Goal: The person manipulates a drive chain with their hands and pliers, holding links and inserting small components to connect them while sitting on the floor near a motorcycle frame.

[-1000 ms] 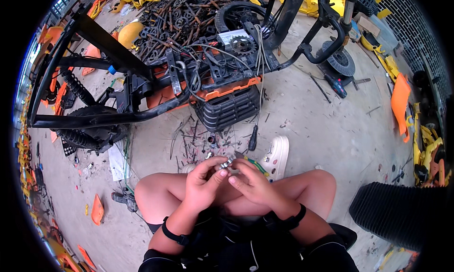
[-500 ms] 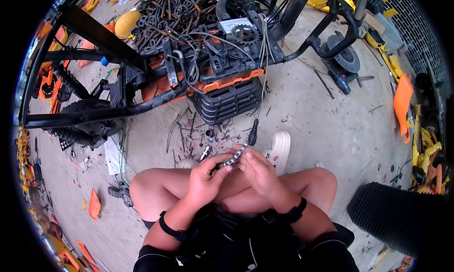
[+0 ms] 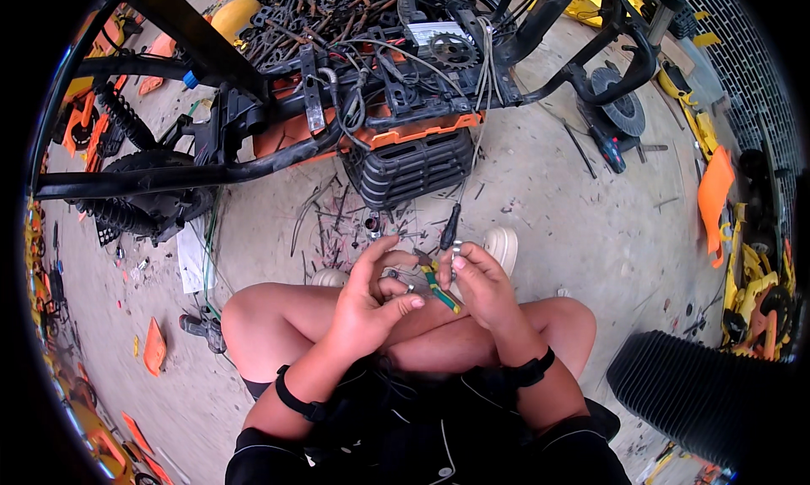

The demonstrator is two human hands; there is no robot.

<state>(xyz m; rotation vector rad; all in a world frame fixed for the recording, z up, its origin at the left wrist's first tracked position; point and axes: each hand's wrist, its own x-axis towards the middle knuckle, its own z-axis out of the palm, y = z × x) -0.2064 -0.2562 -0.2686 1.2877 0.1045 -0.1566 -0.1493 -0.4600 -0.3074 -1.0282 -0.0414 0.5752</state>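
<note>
I have the left hand (image 3: 359, 309) half curled, index finger raised away from the thumb, with a small silver piece (image 3: 411, 290) pinched between the thumb and a bent finger. The right hand (image 3: 485, 293) stands apart from it, thumb and fingertips pressed on a short silver strip (image 3: 456, 249) that points upward. From here I cannot tell whether the two bits of metal are joined.

In the gap between the hands I see pliers (image 3: 441, 293) with green and yellow handles, slanting over near the shin; I cannot make out what they rest on. Just past them a black screwdriver (image 3: 450, 229) lies on the floor, near the pale right shoe (image 3: 501, 249). A small round metal part (image 3: 372, 224) sits further left, among dark scraps scattered over the concrete.

Beyond that, a black vehicle frame (image 3: 160, 181) spans the view, with a slatted black box (image 3: 413, 171) below it, an orange strip (image 3: 422, 132) along the box's upper edge, and a toothed wheel (image 3: 453, 51) on top. Behind the frame I see a heap of dark, rusty metal parts (image 3: 312, 17).

Out to my right, a power drill (image 3: 607, 151) lies beside a grey disc (image 3: 618, 110), an orange panel (image 3: 715, 200) lies farther off, and a ribbed black object (image 3: 675, 392) stands nearer. On the left, a white sheet (image 3: 193, 261) lies on the floor.
</note>
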